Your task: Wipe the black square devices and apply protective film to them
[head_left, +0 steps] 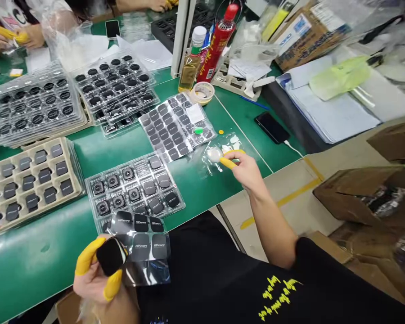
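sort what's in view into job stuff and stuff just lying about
Likely in the job:
dark square device in the left hand
printed sheet beside it
pale round item at the right hand
clear tray of square pieces

Seemingly lying about:
red can
tape roll
cabled phone

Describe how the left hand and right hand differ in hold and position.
The left hand grips a black-faced device; the right hand is at a pale round piece, though I can't tell whether it grips it. The left hand is close to the person's body, low in view; the right hand is farther out, over the green table. Both wear yellow finger covers.
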`<state>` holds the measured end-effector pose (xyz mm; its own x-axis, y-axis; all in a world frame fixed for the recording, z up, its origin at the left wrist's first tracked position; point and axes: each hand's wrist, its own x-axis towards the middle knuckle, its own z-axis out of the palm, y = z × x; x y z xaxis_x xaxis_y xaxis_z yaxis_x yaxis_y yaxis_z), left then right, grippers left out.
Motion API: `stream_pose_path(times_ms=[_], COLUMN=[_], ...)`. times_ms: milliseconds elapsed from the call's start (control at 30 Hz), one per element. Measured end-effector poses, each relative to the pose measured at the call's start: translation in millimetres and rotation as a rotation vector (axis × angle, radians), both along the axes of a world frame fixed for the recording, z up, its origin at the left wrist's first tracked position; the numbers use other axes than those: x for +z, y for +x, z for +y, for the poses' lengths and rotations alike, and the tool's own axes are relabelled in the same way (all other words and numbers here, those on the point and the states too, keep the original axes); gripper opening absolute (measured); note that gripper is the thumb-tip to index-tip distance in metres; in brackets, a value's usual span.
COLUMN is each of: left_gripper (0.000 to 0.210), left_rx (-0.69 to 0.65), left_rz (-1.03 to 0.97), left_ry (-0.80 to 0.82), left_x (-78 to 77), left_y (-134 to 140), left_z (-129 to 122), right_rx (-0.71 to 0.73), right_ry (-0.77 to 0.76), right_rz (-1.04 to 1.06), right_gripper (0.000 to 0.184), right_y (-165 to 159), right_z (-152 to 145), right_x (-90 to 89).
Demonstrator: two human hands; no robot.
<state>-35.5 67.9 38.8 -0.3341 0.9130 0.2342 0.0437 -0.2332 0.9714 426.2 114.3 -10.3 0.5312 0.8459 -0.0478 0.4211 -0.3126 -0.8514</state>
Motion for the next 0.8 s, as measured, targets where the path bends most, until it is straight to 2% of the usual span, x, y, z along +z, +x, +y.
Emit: stream_pose_path(times_ms=[100,200,300,400,467,667,800], left_gripper=[0.069,0.062,0.062,0.062,0.060,0.063,0.058], left_rx=[-0.092,-0.205,-0.197,-0.139,-0.124,-0.086,-0.226], left_rz=[0.017,0.042,0.055,0.051,0.042,0.069,0.118], left_ry=[0.087,0.115,0.057,0.009,0.020,0.075,0.136], left_x=[1.6,2.1,0.0,-3.4,-5.8,-12.6,-14.4], left_y=[22,33,33,30,31,36,36], left_z=[11,16,13,7,5,13,22], right_rx=[-0.042,-0.075,-0.120,-0.158,-0.174,-0.153,-0.236], right_ry=[-0.053,-0.104,-0.138,-0.157,-0.177,-0.254,-0.242], right_rz=[-0.085,-0.194,-0.326,-0.437,-0.484,-0.535,-0.589], right_gripper=[0.023,0.017,0.019,0.044,0.049,0.024,0.020], right_y=[17,16,13,20,29,45,50], right_z=[16,37,45,38,29,10,13], right_x=[-23.3,-43.2,-55.7,-58.4,-57.0,-55.2,-55.1])
